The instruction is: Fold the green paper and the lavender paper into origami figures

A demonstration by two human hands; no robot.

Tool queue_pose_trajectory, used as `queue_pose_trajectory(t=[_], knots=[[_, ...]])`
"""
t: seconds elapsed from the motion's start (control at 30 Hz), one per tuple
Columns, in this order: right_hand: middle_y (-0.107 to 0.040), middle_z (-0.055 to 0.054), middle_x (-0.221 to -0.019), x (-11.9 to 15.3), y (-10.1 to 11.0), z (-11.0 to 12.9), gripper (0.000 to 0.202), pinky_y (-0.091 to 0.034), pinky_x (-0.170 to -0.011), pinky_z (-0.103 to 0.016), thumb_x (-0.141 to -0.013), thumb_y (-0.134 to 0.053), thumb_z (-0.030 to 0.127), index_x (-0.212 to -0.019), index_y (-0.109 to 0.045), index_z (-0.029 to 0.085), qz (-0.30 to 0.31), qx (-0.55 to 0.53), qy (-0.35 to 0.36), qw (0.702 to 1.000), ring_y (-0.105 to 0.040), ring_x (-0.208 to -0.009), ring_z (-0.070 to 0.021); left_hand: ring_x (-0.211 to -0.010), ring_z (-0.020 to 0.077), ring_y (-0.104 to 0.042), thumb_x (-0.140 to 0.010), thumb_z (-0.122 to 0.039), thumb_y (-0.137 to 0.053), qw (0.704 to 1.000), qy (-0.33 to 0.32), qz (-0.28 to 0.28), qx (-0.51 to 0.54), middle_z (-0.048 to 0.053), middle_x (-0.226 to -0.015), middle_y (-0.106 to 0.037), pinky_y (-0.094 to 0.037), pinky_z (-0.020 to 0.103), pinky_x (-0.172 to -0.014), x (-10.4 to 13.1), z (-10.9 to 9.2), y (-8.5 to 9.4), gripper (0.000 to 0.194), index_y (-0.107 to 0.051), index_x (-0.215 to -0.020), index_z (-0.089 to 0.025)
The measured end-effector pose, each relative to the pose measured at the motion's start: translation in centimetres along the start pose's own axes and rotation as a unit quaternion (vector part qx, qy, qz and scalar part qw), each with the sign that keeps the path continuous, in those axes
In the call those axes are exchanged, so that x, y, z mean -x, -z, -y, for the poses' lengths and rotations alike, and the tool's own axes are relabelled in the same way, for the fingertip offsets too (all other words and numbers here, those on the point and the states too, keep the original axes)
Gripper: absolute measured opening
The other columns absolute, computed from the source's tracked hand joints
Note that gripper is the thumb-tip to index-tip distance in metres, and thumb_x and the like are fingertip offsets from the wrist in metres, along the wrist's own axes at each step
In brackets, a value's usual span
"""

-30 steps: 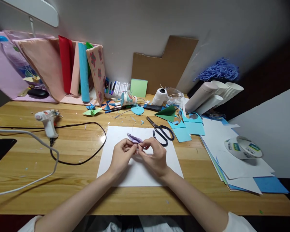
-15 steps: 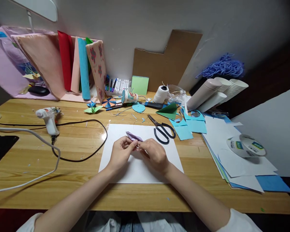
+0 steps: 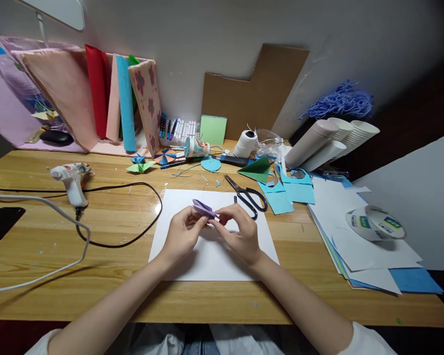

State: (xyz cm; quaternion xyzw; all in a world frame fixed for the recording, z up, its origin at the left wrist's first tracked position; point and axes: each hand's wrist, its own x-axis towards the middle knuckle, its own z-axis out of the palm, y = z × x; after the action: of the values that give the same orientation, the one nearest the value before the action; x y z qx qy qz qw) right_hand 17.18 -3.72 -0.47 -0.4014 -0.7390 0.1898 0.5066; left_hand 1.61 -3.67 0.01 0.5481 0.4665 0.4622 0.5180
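A small folded piece of purple paper (image 3: 204, 208) is held above a white sheet (image 3: 214, 261) on the wooden table. My left hand (image 3: 183, 234) grips its left and lower side between thumb and fingers. At its right end, the thumb and index finger of my right hand (image 3: 240, 234) pinch the paper's edge; the fingers hide part of this end. Black-handled scissors (image 3: 246, 195) lie just beyond my right hand, partly over the white sheet.
A glue gun (image 3: 71, 182) with a looped black cord stands left. Cyan paper cut-outs (image 3: 277, 197), a green folded paper (image 3: 256, 170) and a thread spool (image 3: 245, 144) lie behind the scissors. A tape roll (image 3: 375, 224) rests on stacked paper at right.
My right hand has turned and its fingers have opened out from a curled grip into a thumb-and-index pinch. The purple paper shows more of its folded side. The view has shifted slightly.
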Motion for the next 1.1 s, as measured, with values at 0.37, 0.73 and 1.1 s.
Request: queue_pose_trajectory(t=[0.37,0.73,1.1], knots=[[-0.059,-0.006,-0.090,-0.52,0.09,-0.01,0.014,-0.047,-0.078,-0.034,-0.076,-0.062,0.010,-0.085,-0.059,0.020,0.005,-0.011,-0.017,1.000,-0.057,-0.088,-0.0182,-0.087,0.0156,-0.059,-0.083,-0.015,-0.051,0.990,-0.085,0.008,-0.115,0.005,-0.088,-0.060,-0.048,0.030,-0.082,0.21,-0.25,0.16,0.007,-0.056,-0.087,-0.016],[-0.066,-0.003,-0.085,0.02,-0.18,0.18,0.017,-0.053,-0.073,-0.030,-0.074,-0.061,0.008,-0.088,-0.062,0.019,0.001,-0.057,-0.044,0.997,-0.063,-0.080,-0.0159,-0.085,0.0140,-0.058,-0.079,-0.008,-0.049,0.984,-0.124,0.000,-0.131,0.003,-0.086,-0.058,-0.051,0.029,-0.079,0.45,-0.13,-0.11,0.011,-0.054,-0.084,-0.017],[-0.066,-0.006,-0.088,0.03,-0.33,0.36,0.012,-0.053,-0.079,-0.034,-0.079,-0.060,0.015,-0.088,-0.067,0.020,0.011,-0.159,-0.165,0.973,-0.063,-0.085,-0.0180,-0.081,0.0134,-0.058,-0.078,-0.008,-0.050,0.963,-0.178,-0.031,-0.198,0.002,-0.083,-0.058,-0.051,0.027,-0.075,0.83,-0.10,-0.23,0.013,-0.052,-0.085,-0.019]])
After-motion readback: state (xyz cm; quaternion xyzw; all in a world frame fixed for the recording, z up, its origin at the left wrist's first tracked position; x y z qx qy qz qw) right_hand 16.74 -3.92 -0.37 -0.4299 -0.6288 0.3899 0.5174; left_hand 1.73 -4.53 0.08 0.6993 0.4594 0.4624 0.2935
